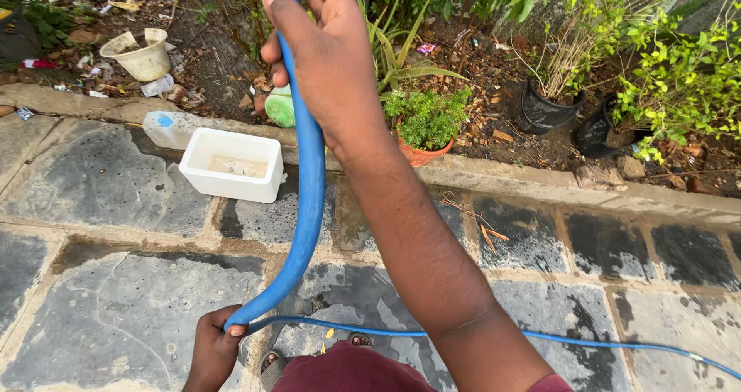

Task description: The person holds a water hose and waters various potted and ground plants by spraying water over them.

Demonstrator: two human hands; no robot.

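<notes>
A blue hose [309, 168] was held at two points above a wet stone pavement [116, 315]. The upper stretch was gripped by the right hand [320, 45], raised high and close to the camera, its fingers curled tightly around the hose near the top edge of the view. From there the hose was seen to run down in a gentle curve to the left hand [216, 346], low at the bottom of the view, where it was clasped in a closed fist. From that fist a thinner-looking length of the hose was trailed to the right across the paving, out toward the lower right corner.

The right forearm was stretched diagonally across the middle of the view. A maroon garment [347, 369] and sandalled toes [270, 361] were glimpsed at the bottom edge, just beside the left hand.

Behind the hose, a white rectangular tub [231, 164] was set on the paving against a low kerb [540, 180]. A small leafy plant in an orange pot [424, 130] was placed just beyond the kerb, near the right wrist, and a green round object [282, 106] was partly hidden behind the hose. Two black pots [544, 110] were stood in the soil bed farther right, among green shrubs [679, 76]. A cream bucket [143, 52] was left tilted among litter and dry leaves at upper left, well apart from both hands.
</notes>
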